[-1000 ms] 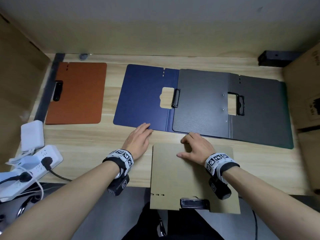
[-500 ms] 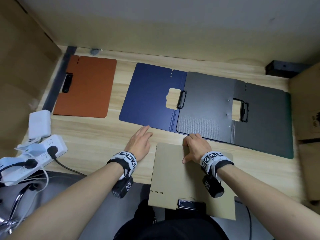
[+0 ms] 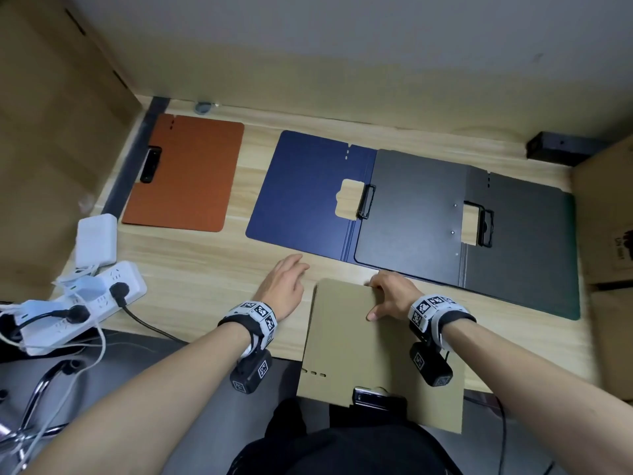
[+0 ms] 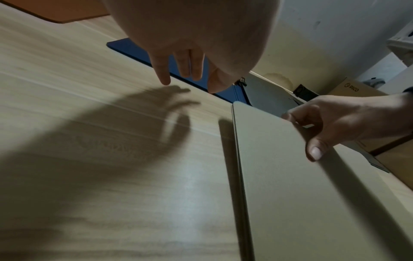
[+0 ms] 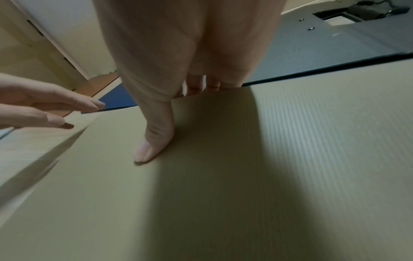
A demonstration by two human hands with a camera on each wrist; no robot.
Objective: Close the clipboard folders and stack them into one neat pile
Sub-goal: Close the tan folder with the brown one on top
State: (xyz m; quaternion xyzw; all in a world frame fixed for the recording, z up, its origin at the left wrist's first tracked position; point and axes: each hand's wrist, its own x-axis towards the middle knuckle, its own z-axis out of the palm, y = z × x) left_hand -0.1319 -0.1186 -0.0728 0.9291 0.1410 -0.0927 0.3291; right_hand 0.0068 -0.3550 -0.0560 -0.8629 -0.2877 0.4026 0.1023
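A closed tan clipboard folder (image 3: 359, 354) lies at the table's front edge, its clip end overhanging toward me. My right hand (image 3: 390, 296) grips its far edge, thumb (image 5: 149, 146) on top and fingers curled over the edge. My left hand (image 3: 284, 286) hovers open just left of it, fingers straight, near the front edge of the open blue folder (image 3: 308, 193). An open dark grey folder (image 3: 513, 241) overlaps the blue one's right half. A closed orange folder (image 3: 185, 173) lies at the back left.
A white power strip (image 3: 85, 303) with plugs and a white adapter (image 3: 96, 240) sit at the left front. Cardboard boxes (image 3: 609, 217) flank the right side, a cardboard panel (image 3: 51, 149) the left. A black block (image 3: 555, 149) sits at the back right.
My right hand has gone from lying on the tan folder to gripping its far edge with the thumb on top. The left hand has barely moved. The head view has tilted up.
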